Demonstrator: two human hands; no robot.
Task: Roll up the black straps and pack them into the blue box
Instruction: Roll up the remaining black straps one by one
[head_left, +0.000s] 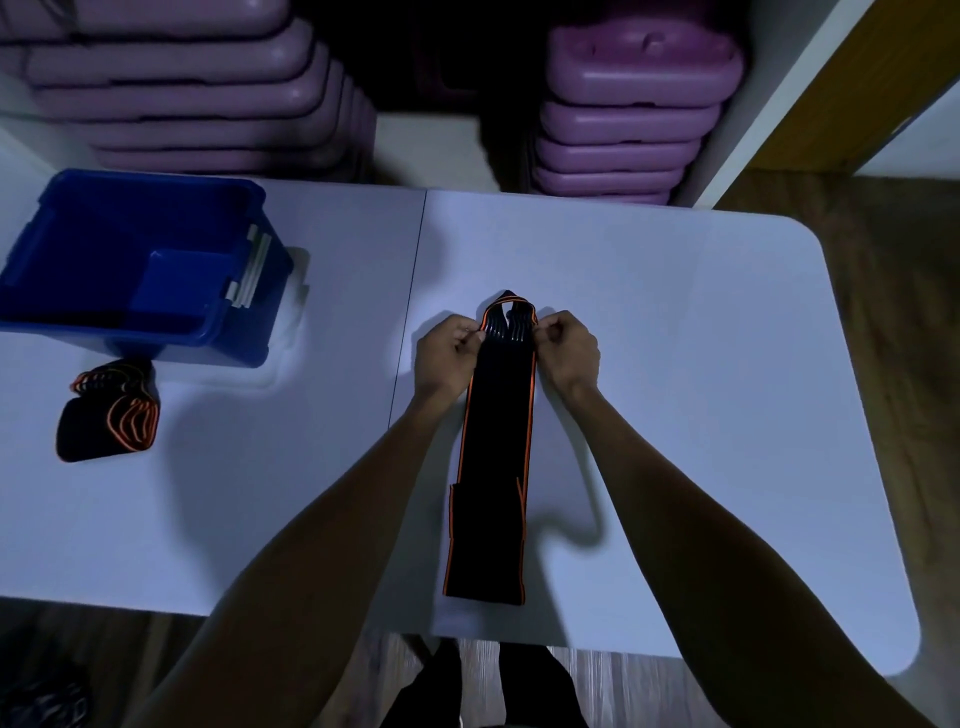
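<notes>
A long black strap (493, 467) with orange edging lies flat on the white table (675, 364), running from the near edge away from me. My left hand (448, 349) pinches its far end from the left and my right hand (569, 345) pinches it from the right. The far end is folded or bunched between my fingers. At the far left stands the blue box (130, 265), and it looks empty inside. A second black strap (111, 413), loosely bundled, lies just in front of the box.
Stacks of purple plastic cases (631, 104) stand behind the table, another stack (182, 88) at the left. A seam (413, 291) joins two tabletops. Wooden floor (883, 312) shows at the right, beyond the table's rounded corner.
</notes>
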